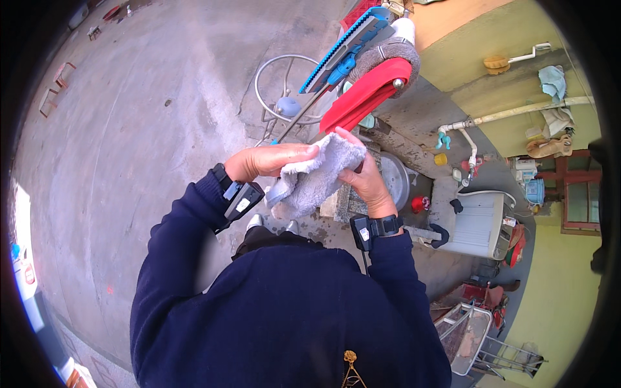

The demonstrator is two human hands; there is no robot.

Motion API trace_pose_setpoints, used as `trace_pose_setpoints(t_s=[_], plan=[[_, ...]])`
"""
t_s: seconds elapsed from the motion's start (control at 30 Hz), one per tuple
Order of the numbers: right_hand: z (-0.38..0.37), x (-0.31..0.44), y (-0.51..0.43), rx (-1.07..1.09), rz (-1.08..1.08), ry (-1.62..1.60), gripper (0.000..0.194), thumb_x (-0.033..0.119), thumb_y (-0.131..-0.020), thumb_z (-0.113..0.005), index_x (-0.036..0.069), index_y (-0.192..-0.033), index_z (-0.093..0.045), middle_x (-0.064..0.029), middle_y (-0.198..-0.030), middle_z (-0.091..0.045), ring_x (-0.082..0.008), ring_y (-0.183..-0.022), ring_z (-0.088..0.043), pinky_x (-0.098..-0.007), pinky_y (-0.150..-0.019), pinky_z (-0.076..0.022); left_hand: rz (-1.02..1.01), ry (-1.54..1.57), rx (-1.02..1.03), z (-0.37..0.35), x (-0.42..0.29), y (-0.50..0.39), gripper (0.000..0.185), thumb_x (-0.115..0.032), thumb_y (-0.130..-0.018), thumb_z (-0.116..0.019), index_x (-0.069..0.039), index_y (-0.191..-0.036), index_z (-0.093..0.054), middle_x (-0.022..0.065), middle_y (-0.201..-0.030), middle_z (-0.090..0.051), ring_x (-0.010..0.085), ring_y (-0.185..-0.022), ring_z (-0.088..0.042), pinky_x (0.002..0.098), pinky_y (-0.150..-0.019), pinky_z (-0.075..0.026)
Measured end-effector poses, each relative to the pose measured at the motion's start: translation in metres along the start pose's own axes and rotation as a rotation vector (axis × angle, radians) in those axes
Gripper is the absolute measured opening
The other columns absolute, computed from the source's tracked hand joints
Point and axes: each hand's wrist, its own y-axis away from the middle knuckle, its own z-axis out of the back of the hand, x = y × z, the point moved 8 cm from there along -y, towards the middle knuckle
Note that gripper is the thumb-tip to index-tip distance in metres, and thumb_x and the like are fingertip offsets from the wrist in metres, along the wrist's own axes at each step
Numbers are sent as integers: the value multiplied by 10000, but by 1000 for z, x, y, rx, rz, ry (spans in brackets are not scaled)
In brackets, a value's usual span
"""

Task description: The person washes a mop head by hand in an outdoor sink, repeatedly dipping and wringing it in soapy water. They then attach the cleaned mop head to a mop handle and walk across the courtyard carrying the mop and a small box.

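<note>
A pale grey fluffy cloth (320,177) is held up in front of my chest, crumpled and folded, its lower edge hanging free. My left hand (267,159) grips its left side, with the thumb along the top and the other fingers mostly hidden. On the opposite side, my right hand (371,182) pinches the cloth between thumb and fingers. Just beyond it, a red cloth (361,99) hangs over a rail with a rounded metal end. Behind that are a brown-grey towel (383,58) and a blue-and-grey flat mop head (344,51) on a long pole.
To the right are a round metal basin (394,179), a washing machine (480,225) and a wall pipe with a teal tap (443,140). A metal ring-shaped stand (259,87) stands ahead. Metal frames (465,334) lie at lower right. Concrete ground (121,145) extends leftward.
</note>
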Motion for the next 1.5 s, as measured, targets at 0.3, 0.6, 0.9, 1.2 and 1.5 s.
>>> trace_pose_setpoints(t_s=[0.3, 0.6, 0.9, 1.2, 1.5], plan=[[42, -1, 71, -350, -170, 427, 230, 103, -836, -747, -22, -1014, -670, -11, -874, -680, -66, -808, -587, -243, -734, -489, -248, -550, -886, 139, -58, -44, 486, -182, -917, -666, -85, -1369, -517, 138, -1143, -667, 183, -1019, -652, 290, -860, -521], [95, -7, 166, -854, -53, 361, 228, 64, -813, -738, -52, -1000, -678, -20, -828, -677, -74, -740, -599, -241, -681, -491, -365, -1179, -1105, 188, -127, -130, 816, -213, -779, -754, -86, -1474, -345, 244, -1353, -521, 385, -1253, -514, 428, -1047, -415], [105, -1, 194, -1027, 2, 358, 239, 51, -804, -728, -52, -1012, -671, -27, -852, -679, -87, -758, -609, -246, -701, -495, -317, -1189, -1084, 179, -128, -116, 429, -256, -798, -735, -27, -1137, -607, 234, -930, -687, 405, -920, -664, 466, -788, -516], [85, 33, 155, -793, 135, 467, 390, 161, -852, -738, -8, -1191, -644, -71, -1125, -661, -121, -983, -597, -268, -883, -469, -499, -1235, -1106, 36, -47, 12, 426, -174, -720, -837, -45, -1078, -643, 109, -905, -699, 254, -822, -688, 333, -753, -530], [65, 44, 156, -491, 224, 751, 666, 390, -692, -872, 37, -1189, -603, -182, -1027, -700, -327, -941, -700, -366, -794, -552, -530, -1475, -634, -103, 53, -43, 526, -175, -673, -877, -57, -1112, -611, 110, -935, -676, 245, -766, -678, 335, -647, -560]])
